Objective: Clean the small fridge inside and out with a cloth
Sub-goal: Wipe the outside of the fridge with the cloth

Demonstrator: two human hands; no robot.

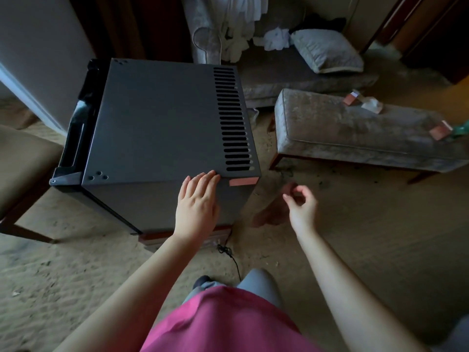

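Observation:
A small dark grey fridge [157, 123] stands on the carpet, its flat top facing me with a row of vent slots [232, 118] along the right side. Its black door [76, 128] is on the left side. My left hand [198, 201] lies flat with straight fingers on the fridge's near top edge, beside a pink tape strip [242, 182]. My right hand [300, 201] hovers in the air to the right of the fridge, fingers loosely curled, holding nothing that I can see. No cloth is in either hand.
A grey upholstered bench [355, 133] stands to the right with small packets on it. A sofa with a cushion [327, 50] and white cloths [275, 38] is behind. A chair [22, 158] is at the left. A black cable [232, 260] trails on the carpet.

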